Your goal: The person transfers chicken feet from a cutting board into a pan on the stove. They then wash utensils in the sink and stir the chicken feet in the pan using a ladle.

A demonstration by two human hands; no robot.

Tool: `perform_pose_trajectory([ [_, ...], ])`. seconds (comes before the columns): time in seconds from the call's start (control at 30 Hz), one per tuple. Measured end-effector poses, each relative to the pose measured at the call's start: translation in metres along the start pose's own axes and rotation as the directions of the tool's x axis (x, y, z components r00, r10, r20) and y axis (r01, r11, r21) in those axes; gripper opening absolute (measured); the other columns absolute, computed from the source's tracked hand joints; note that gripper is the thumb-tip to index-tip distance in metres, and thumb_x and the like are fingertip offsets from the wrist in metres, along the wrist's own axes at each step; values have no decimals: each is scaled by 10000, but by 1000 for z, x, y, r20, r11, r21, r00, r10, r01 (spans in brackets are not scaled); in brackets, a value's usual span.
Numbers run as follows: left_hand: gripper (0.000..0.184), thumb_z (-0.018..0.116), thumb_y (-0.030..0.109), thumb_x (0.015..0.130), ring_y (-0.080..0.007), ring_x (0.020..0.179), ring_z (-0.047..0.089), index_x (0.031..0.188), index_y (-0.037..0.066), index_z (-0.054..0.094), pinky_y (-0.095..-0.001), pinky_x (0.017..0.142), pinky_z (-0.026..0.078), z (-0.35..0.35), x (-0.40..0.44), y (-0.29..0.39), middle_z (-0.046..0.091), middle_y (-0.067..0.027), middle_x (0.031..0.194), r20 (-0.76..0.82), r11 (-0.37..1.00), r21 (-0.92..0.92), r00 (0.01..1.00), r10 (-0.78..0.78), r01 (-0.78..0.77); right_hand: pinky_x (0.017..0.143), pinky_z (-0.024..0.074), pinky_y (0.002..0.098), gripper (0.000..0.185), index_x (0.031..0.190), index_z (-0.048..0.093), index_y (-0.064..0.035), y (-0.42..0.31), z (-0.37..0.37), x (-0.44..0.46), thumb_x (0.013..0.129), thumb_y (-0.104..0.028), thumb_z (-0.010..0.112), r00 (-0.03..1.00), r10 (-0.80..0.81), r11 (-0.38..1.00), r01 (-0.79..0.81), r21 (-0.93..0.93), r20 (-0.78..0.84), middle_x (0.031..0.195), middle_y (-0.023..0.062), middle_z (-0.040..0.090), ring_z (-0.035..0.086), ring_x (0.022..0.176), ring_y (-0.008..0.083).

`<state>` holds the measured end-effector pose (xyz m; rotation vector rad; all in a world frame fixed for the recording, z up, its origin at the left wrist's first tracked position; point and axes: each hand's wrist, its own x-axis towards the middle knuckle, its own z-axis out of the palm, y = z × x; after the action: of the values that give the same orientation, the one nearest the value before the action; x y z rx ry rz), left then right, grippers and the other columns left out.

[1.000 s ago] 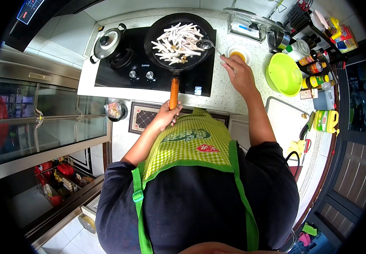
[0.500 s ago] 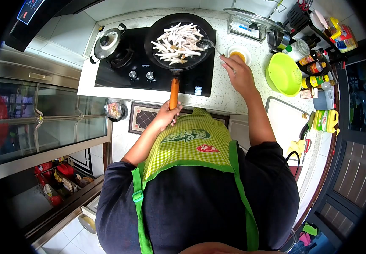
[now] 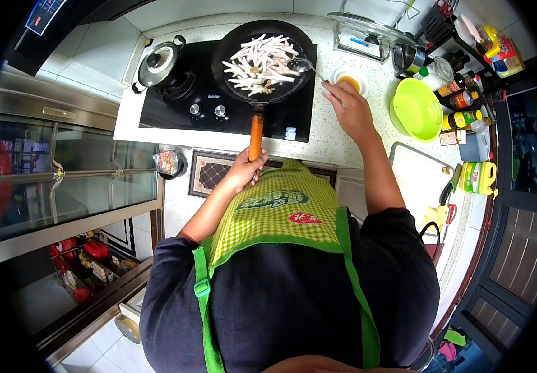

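A black pan point(image 3: 218, 79) sits on the right part of the black cooktop point(image 3: 156, 118), with a heap of pale, thin pieces of food point(image 3: 261, 59) in it. My left hand point(image 3: 247, 169) is closed around the end of the pan's orange-brown handle point(image 3: 256, 133). In my right hand point(image 3: 350, 109) is a metal ladle point(image 3: 300, 64), its bowl over the right side of the pan, by the food. Just beyond the fingers of that hand stands a small white dish point(image 3: 349, 71) with something yellow-orange in it.
A lidded pot point(image 3: 158, 64) stands on the left of the cooktop. Rightward are a green basket point(image 3: 414, 110), several bottles point(image 3: 461, 119) and a white cutting board point(image 3: 414, 180) with a knife. A glass lid point(image 3: 374, 28) leans on a rack at the back.
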<state>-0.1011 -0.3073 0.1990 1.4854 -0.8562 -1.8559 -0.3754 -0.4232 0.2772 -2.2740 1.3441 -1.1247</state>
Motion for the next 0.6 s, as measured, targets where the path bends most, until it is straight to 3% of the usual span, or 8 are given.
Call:
perform_pose_trajectory([
  [0.6, 286, 606, 191, 882, -50, 405, 406, 1096, 66, 462, -195, 336, 316, 0, 1, -1, 477, 22, 659, -1, 1000, 4, 1000, -4, 4, 730, 464, 334, 240, 1076, 631, -45, 1, 1, 1, 846, -110, 615, 999, 35, 999, -35, 5, 35, 887, 118, 591, 584, 812, 282],
])
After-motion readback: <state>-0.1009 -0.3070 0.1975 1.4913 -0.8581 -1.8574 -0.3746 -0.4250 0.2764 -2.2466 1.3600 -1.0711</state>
